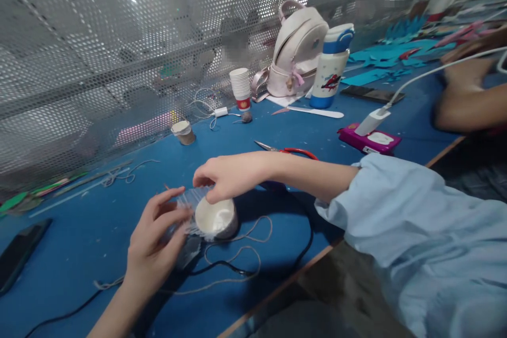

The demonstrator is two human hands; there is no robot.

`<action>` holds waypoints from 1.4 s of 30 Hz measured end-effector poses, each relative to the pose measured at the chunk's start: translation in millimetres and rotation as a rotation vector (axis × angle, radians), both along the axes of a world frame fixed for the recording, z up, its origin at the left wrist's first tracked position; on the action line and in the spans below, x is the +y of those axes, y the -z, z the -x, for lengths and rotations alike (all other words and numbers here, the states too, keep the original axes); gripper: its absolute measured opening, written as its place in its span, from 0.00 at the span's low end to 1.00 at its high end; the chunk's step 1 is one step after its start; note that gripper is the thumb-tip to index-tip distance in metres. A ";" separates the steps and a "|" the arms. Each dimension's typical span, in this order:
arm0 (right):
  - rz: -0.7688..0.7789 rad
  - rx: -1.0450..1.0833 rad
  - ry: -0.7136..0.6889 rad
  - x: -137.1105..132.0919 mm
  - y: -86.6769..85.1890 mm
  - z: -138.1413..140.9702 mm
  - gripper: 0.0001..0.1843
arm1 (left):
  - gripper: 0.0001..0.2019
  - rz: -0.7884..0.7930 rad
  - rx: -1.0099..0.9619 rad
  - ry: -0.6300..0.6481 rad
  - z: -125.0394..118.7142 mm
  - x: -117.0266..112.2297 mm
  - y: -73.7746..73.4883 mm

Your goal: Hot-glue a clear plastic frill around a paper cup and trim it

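Observation:
A short white paper cup (217, 216) stands on the blue table with its open mouth up. Against its left side is a clear, ridged piece of plastic (189, 202), crumpled and partly see-through. My left hand (160, 232) curls its fingers round the plastic's left side. From the right, my right hand (229, 175) reaches over the cup, its thumb at the rim and its fingers closed on the plastic's upper edge; the fingertips are partly hidden. Loose grey string (257, 261) and a black cable (222, 264) lie just in front of the cup.
Red-handled scissors (299, 152) lie behind my right forearm. Further back are a small covered cup (183, 132), stacked paper cups (240, 88), a backpack (297, 53), a bottle (331, 66) and a purple power strip (369, 139). A phone (24, 253) lies left; another person's arm (471, 95) rests right.

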State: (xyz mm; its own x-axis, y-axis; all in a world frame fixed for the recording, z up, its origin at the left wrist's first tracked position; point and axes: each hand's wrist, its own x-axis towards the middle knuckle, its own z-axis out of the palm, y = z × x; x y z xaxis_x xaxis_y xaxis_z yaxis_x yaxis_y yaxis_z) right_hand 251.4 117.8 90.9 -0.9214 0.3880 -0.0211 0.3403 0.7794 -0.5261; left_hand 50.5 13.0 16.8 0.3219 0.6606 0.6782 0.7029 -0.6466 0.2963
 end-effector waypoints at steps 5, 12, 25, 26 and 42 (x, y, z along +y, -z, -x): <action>-0.054 -0.086 -0.051 2.4 4.4 7.2 0.12 | 0.12 -0.034 0.072 0.005 1.1 -4.6 0.4; -0.082 -0.092 -0.033 -1.7 3.9 13.6 0.07 | 0.14 -0.053 0.113 0.003 0.2 -5.7 0.8; -0.313 -0.090 0.139 -12.5 12.9 14.5 0.15 | 0.15 -0.028 0.116 -0.043 3.7 -5.5 1.6; -0.336 -0.079 0.166 -14.1 14.5 13.4 0.16 | 0.15 -0.010 0.091 -0.052 3.6 -5.6 0.9; -0.344 -0.041 0.344 -24.9 29.8 3.5 0.11 | 0.25 0.598 -0.598 -0.304 -24.3 11.3 -12.4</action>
